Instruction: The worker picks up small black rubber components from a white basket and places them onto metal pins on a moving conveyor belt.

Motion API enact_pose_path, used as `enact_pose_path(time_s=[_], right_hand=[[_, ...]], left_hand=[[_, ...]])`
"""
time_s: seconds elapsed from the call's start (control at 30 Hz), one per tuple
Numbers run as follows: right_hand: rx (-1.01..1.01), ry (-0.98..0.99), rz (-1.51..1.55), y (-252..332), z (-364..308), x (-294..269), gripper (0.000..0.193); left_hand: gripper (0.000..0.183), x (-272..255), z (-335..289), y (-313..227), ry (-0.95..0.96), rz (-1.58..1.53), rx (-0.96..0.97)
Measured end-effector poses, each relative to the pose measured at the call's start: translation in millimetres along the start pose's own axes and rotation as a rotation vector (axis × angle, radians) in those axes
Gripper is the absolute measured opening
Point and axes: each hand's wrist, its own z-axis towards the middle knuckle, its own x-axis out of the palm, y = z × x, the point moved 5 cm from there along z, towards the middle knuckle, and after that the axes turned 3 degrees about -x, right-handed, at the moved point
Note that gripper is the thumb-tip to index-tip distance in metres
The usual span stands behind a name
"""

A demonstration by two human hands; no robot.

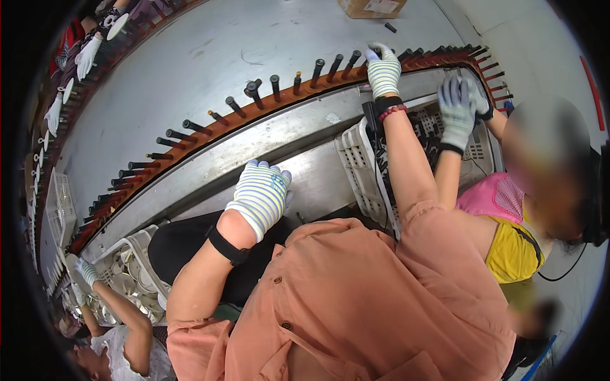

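Observation:
My left hand (259,195), in a striped knit glove, is held above the metal ledge in front of my body. Its fingers curl under, so anything inside them is hidden. My right hand (384,73), gloved alike, reaches to the row of upright black cylindrical pieces (318,73) along the brown conveyor track (292,97). Its fingers are bent together among these pieces; what they grip, if anything, cannot be made out. Below my right forearm stands a white plastic crate (357,165) with many black parts (422,127) in it.
A co-worker's gloved hand (455,114) is over the crate, close to my right arm. At lower left another co-worker's hand (88,272) is beside a crate of shiny round metal parts (130,279). A cardboard box (372,7) rests on the far metal tabletop (216,51).

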Motion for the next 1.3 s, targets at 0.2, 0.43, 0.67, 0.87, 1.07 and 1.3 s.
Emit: enact_pose_path(time_s=[0.2,0.43,0.67,0.87,1.07,1.3], right_hand=[[-0.001,-0.176,0.24,61,-20,-48,0.031],[0.498,-0.124,0.408,18,-67,-73,0.028],[0.518,-0.104,0.54,39,-80,-47,0.019],[0.445,-0.086,0.447,34,-51,-38,0.029],[0.017,0.047,0.025,25,19,-6,0.022],[0.243,-0.305,0.358,40,21,-75,0.021]], left_hand=[[0.025,-4,0,-6,-0.008,-0.037,0.011],[0.025,-4,14,-6,0.015,-0.013,0.031],[0.024,-15,26,-19,-0.042,-0.011,0.08],[0.025,-11,20,-4,-0.004,0.008,0.022],[0.026,-11,27,-6,0.003,0.029,0.032],[0.026,-12,16,3,-0.044,-0.023,0.037]])
